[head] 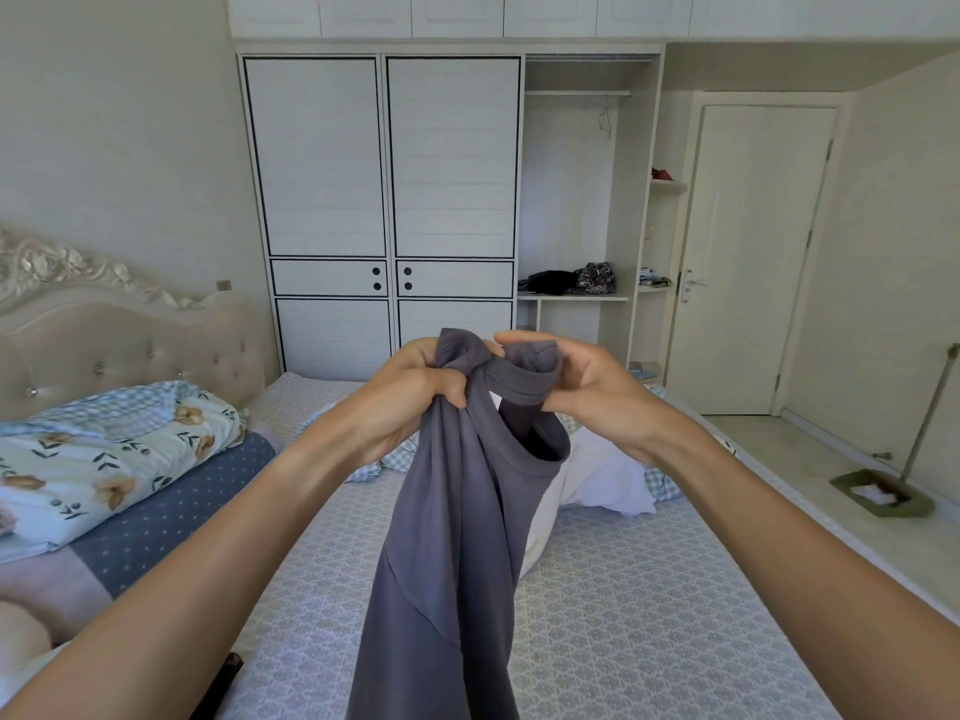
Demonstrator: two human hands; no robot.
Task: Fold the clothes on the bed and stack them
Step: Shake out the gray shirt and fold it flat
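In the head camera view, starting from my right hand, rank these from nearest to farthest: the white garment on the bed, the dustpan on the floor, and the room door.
From the right hand, which holds the grey shirt:
1. White garment, on the bed just below and beyond the hand.
2. Dustpan, on the floor to the right of the bed.
3. Door, shut, at the far right of the room.

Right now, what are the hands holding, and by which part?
Both hold one grey cotton T-shirt at its top: the left hand grips bunched fabric, the right hand pinches the neckline band.
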